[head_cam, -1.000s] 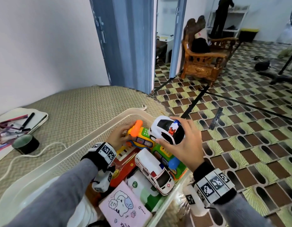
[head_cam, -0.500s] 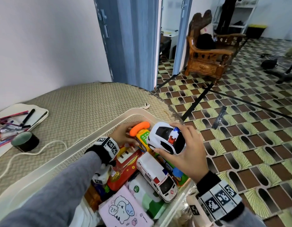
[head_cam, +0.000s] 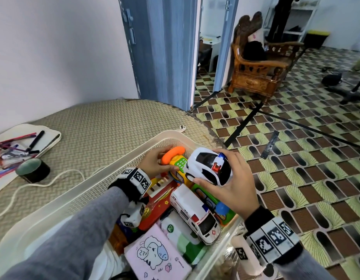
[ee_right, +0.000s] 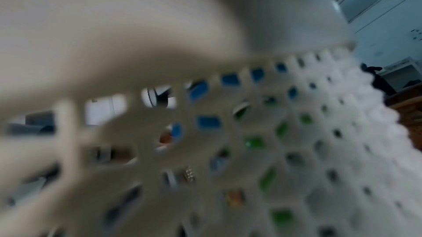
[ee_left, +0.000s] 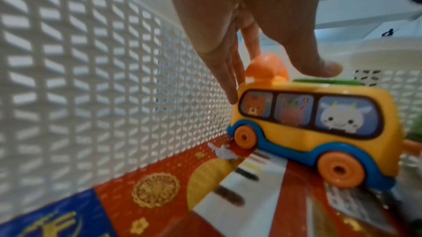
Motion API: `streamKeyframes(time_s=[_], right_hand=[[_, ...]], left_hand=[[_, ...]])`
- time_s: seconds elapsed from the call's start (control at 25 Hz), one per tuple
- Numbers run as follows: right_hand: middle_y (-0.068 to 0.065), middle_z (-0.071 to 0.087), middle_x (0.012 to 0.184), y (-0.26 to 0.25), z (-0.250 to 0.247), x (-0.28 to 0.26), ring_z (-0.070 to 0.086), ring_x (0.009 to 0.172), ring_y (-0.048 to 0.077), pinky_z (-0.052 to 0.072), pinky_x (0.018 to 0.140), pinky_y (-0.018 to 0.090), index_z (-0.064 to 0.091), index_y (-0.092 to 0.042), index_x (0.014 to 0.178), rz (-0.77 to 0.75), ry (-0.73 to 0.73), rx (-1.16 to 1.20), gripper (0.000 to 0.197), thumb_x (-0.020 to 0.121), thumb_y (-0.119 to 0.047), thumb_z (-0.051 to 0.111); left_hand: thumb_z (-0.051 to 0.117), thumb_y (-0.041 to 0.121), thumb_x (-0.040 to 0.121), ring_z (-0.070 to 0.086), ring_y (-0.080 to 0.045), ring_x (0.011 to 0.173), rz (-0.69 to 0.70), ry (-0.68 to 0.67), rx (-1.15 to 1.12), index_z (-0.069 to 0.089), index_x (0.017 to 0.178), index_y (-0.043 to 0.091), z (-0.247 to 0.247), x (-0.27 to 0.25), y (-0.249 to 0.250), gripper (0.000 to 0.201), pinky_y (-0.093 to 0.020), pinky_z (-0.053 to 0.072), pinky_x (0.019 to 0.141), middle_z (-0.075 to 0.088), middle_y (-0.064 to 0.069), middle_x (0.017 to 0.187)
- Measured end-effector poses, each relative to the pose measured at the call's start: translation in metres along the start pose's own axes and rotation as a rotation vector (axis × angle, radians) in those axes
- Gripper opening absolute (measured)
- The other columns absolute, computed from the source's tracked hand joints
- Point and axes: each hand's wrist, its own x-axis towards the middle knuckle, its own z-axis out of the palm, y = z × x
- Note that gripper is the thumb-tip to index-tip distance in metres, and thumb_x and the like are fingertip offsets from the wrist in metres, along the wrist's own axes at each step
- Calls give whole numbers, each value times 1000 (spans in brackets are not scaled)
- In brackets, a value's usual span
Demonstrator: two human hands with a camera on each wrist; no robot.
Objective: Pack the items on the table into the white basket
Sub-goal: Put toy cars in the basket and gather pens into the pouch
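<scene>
The white basket sits on the table, packed with toys. My left hand is inside its far corner and grips a yellow toy bus with an orange handset. In the left wrist view the thumb lies on the bus roof and the fingers press its end. My right hand holds a white police car just above the bus. A white ambulance, a red box and a pink notebook lie in the basket.
A dark tape roll, a white cord and a tray of pens are on the table to the left. A small white piece lies beyond the basket. The table edge drops to the tiled floor on the right.
The left hand has shifted the bus slightly toward the basket's far corner. The right hand has kept hold of the police car and followed it, staying just over the bus.
</scene>
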Motion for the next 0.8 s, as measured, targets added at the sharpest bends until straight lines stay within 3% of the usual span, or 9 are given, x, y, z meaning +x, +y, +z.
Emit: streamKeyframes(time_s=[0.12,0.2,0.28,0.36,0.52,0.6,0.68,0.8], right_hand=[[-11,54,108,-4,-1,2,53,104,8,48,88,42,53,-30,117,16,-8,26,71,58,-61,79],[-13,53,106,-14,-3,6,54,101,6,49,87,40,50,-36,114,63,-54,59,70,56,-58,82],[-13,54,105,-31,-6,10,57,98,8,51,85,40,48,-41,110,109,-138,94,69,53,-62,80],[-12,58,101,-52,-11,15,59,95,9,52,82,37,48,-38,107,139,-217,99,69,51,-61,82],[-12,60,91,-91,-8,28,60,87,4,49,73,22,54,-25,104,220,-292,122,63,56,-50,86],[-12,60,91,-106,6,33,61,85,4,49,73,19,53,-21,105,233,-327,137,62,59,-47,85],[-13,60,89,-116,31,33,59,80,1,46,66,10,53,-19,105,249,-372,136,60,61,-42,86],[-9,58,85,-116,80,25,56,77,8,43,59,17,53,-15,103,337,-392,153,61,60,-41,88]], left_hand=[[87,29,64,49,-9,122,35,80,95,45,140,17,-10,-11,13,87,-15,42,90,52,5,132],[84,31,67,49,-8,118,75,135,125,49,137,19,-26,-25,24,79,-12,42,84,53,5,129],[81,33,71,50,-11,114,126,231,260,55,130,19,-47,-42,29,66,-21,41,88,57,3,124],[79,31,74,51,-15,115,115,270,403,57,126,18,-72,-58,26,58,-31,39,97,59,1,123],[72,13,82,58,-19,106,-89,51,441,49,131,20,-119,-89,10,55,-33,46,94,58,1,110],[67,4,84,60,-19,100,-85,-43,414,51,123,26,-131,-100,0,48,-36,50,91,58,4,109],[64,4,86,64,-17,95,-54,-50,371,51,110,40,-137,-108,-11,45,-39,53,83,63,0,112],[63,6,88,64,0,74,-12,4,287,52,107,42,-137,-117,-18,42,-18,47,66,71,-1,91]])
